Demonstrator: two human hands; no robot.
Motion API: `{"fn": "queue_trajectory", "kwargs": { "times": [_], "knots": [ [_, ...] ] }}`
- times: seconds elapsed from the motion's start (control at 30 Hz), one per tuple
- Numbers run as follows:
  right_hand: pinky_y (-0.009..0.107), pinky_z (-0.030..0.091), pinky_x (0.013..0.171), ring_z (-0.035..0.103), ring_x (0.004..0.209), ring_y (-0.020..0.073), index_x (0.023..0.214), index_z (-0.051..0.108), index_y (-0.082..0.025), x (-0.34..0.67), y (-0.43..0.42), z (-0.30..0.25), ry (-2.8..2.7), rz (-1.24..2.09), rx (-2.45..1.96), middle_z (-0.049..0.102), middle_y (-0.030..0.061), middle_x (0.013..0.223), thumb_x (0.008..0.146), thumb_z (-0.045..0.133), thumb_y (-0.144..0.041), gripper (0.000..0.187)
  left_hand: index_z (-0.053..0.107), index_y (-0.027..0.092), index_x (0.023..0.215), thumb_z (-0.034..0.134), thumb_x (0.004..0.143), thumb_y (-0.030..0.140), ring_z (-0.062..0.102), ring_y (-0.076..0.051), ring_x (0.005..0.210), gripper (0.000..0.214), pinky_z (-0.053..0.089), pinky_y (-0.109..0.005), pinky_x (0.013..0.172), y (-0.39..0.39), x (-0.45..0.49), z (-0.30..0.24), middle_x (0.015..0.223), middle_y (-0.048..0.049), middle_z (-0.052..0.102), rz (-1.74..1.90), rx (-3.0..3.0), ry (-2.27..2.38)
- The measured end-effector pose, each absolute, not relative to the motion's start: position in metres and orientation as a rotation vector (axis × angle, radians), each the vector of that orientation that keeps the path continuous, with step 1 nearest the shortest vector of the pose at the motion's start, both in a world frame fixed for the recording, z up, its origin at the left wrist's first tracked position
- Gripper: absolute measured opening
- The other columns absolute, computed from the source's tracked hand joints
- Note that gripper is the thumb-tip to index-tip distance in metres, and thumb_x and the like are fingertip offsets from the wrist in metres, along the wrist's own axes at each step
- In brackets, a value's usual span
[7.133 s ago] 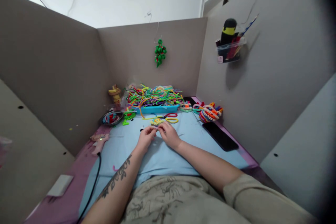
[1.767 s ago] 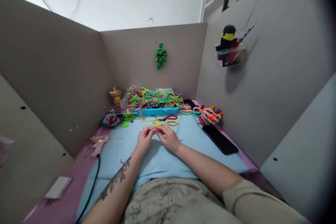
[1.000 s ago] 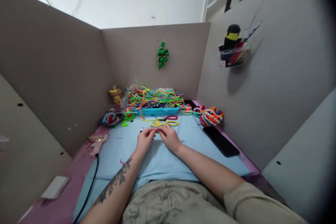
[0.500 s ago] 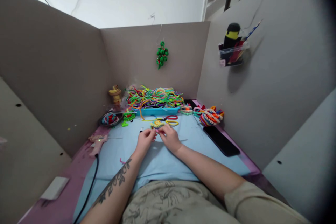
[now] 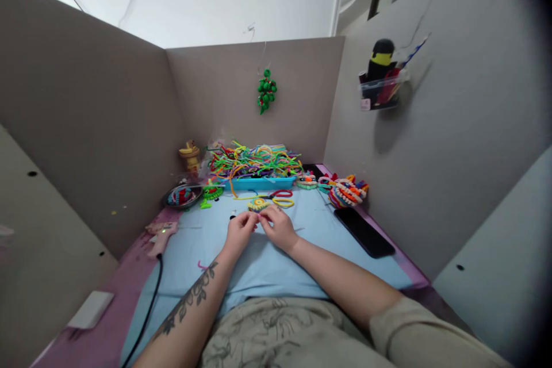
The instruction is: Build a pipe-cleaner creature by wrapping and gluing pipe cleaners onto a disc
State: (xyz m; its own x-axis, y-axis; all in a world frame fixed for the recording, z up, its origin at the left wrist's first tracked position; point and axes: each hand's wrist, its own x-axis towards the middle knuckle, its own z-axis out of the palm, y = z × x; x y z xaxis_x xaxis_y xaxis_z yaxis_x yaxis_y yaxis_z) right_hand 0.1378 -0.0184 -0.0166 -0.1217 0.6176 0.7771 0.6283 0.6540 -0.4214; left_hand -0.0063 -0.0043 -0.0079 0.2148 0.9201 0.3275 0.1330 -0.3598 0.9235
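Observation:
My left hand [image 5: 240, 231] and my right hand [image 5: 278, 226] meet over the middle of the light blue cloth. Both are closed, thumb and fingertips pinching a small pink pipe cleaner piece [image 5: 259, 216] that my fingers mostly cover. Just beyond the fingertips lies a yellow coiled pipe cleaner shape [image 5: 257, 204]. Scissors [image 5: 282, 194] with red and yellow handles rest behind it. Another bit of pink pipe cleaner [image 5: 202, 265] lies on the cloth beside my left forearm.
A blue tray [image 5: 259, 184] heaped with colourful pipe cleaners stands at the back. On the left are a glue gun [image 5: 163, 239] with its cord and a dark bowl [image 5: 167, 202]. A phone [image 5: 363, 232] and bundled pipe cleaner pieces [image 5: 347, 192] lie right. Grey panels enclose three sides.
The fingertips of both hands have drawn slightly closer together, and less of the pink pipe cleaner shows between them. Everything else stays in place.

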Motion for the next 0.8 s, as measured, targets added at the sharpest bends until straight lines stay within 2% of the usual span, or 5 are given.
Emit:
{"fn": "queue_trajectory", "kwargs": {
  "times": [0.4,0.47,0.63,0.8],
  "knots": [
    [0.031,0.044,0.073,0.053,0.076,0.0175,0.074,0.059,-0.02,0.1392,-0.0181,-0.0149,-1.797,-0.018,-0.953,0.058,0.0044,0.073,0.087,0.046,-0.021,0.018,0.061,0.015,0.067,0.051,0.079,0.041,0.05,-0.011,0.057,0.03,0.04,-0.021,0.054,-0.0053,-0.0056,-0.0068,0.06,0.0002,0.056,1.21,1.744,0.934],
    [0.031,0.044,0.074,0.054,0.078,0.0175,0.076,0.06,-0.02,0.1397,-0.0182,-0.0135,-1.798,0.02,-0.952,0.06,0.0046,0.075,0.087,0.046,-0.021,0.017,0.062,0.015,0.07,0.052,0.078,0.042,0.051,-0.012,0.057,0.03,0.041,-0.021,0.054,-0.0046,-0.0059,-0.0076,0.062,-0.0004,0.058,1.224,1.717,0.946],
    [0.03,0.046,0.076,0.056,0.084,0.0174,0.097,0.06,-0.021,0.1427,-0.0154,-0.0153,-1.821,0.12,-0.947,0.062,0.0058,0.089,0.088,0.049,-0.026,0.016,0.066,0.016,0.081,0.053,0.077,0.043,0.056,-0.013,0.061,0.03,0.045,-0.023,0.056,-0.0004,-0.0083,-0.0107,0.073,-0.0028,0.064,1.297,1.638,0.995],
    [0.028,0.045,0.071,0.057,0.077,0.0163,0.089,0.061,-0.02,0.1447,-0.0132,-0.0197,-1.82,0.091,-1.019,0.061,0.0044,0.079,0.09,0.044,-0.024,0.018,0.067,0.016,0.086,0.056,0.075,0.043,0.06,-0.014,0.065,0.03,0.048,-0.025,0.059,0.0005,-0.0071,-0.0091,0.081,-0.0046,0.067,1.287,1.585,0.978]
  ]
}}
